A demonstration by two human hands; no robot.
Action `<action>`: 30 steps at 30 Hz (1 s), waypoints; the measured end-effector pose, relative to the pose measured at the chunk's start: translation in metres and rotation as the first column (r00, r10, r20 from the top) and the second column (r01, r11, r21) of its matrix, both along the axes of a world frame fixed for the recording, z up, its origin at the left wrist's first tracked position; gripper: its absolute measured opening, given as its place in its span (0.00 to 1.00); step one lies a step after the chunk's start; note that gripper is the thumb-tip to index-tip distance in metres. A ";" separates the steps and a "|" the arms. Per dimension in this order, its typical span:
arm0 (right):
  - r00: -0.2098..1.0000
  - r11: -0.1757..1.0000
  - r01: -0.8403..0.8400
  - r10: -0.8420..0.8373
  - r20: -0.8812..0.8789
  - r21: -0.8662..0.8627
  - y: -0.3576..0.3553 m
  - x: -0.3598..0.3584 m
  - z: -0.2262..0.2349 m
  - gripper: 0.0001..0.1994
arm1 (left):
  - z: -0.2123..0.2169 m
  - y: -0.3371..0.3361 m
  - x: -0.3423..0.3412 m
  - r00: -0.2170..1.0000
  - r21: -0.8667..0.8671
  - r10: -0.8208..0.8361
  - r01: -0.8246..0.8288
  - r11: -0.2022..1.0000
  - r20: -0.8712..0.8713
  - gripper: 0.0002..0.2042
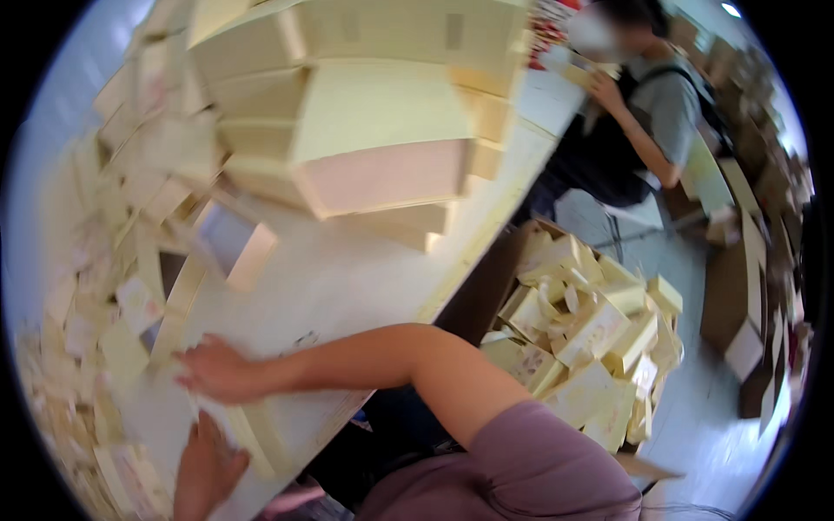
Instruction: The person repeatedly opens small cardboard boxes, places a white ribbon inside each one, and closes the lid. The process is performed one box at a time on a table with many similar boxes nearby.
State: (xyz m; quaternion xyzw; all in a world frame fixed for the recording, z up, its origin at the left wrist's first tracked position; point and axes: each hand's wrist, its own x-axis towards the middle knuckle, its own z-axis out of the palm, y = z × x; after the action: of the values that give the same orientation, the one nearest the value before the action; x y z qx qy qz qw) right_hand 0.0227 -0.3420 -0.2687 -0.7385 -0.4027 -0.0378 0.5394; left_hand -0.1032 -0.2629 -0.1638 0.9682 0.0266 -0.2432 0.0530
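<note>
My right hand (pixel 217 369) reaches across from the right and lies flat, fingers spread, on a pale flat card piece (pixel 187 334) on the white table (pixel 347 278). My left hand (pixel 204 469) comes up from the lower edge just below it and rests against a pale yellow box frame (pixel 256 434) at the table's near edge. Motion blur hides whether the left fingers grip it. An open shallow box with a grey inside (pixel 230 239) lies a little beyond my hands.
Tall stacks of pale yellow boxes (pixel 365 130) fill the far side of the table. Loose flat card pieces (pixel 95 286) are heaped along the left. A carton of pale boxes (pixel 591 339) stands on the floor at right. A co-worker (pixel 643 122) stands at the upper right.
</note>
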 end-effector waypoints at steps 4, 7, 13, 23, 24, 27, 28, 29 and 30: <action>0.995 0.992 0.044 -0.033 0.090 -0.120 0.012 0.034 -0.022 0.12 | -0.034 0.024 0.046 0.986 0.067 -0.114 0.106 0.992 0.124 0.47; 0.998 0.999 0.043 -0.044 -0.050 -0.022 -0.004 0.041 -0.004 0.15 | -0.011 0.003 0.063 0.989 0.031 0.087 -0.091 0.995 0.119 0.35; 0.974 0.974 -0.013 0.064 0.216 -0.227 -0.002 0.048 0.020 0.20 | -0.004 0.058 0.047 0.884 -0.670 0.461 -0.297 0.680 0.075 0.20; 0.882 0.854 0.022 0.228 0.412 -0.520 0.020 0.014 0.031 0.18 | -0.077 0.079 -0.016 0.576 -0.744 0.499 -0.339 -0.575 -0.648 0.22; 0.908 0.858 -0.037 0.244 0.342 -0.513 0.024 0.011 0.033 0.19 | -0.082 0.077 -0.024 0.585 -0.721 0.487 -0.266 -0.640 -0.649 0.23; 0.964 0.957 -0.216 0.240 0.112 -0.193 0.024 0.017 0.029 0.23 | -0.096 0.069 -0.032 0.586 -0.672 0.474 -0.171 -0.721 -0.658 0.23; 0.966 0.971 -0.238 0.241 -0.097 0.035 0.023 0.022 0.021 0.23 | -0.098 0.067 -0.030 0.584 -0.697 0.498 -0.171 -0.697 -0.641 0.23; 0.948 0.958 -0.272 0.283 -0.144 0.090 0.018 0.029 0.023 0.22 | -0.101 0.066 -0.030 0.596 -0.726 0.528 -0.140 -0.673 -0.605 0.23; 0.924 0.941 -0.302 0.328 -0.197 0.154 0.014 0.036 0.025 0.21 | -0.103 0.065 -0.030 0.600 -0.756 0.562 -0.115 -0.644 -0.570 0.23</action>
State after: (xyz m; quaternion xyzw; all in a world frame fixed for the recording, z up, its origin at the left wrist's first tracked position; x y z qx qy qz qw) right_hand 0.0584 -0.3278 -0.2436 -0.6298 -0.4512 0.1070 0.6231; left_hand -0.1329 -0.1977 -0.2665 0.3654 0.2199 0.0395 0.9036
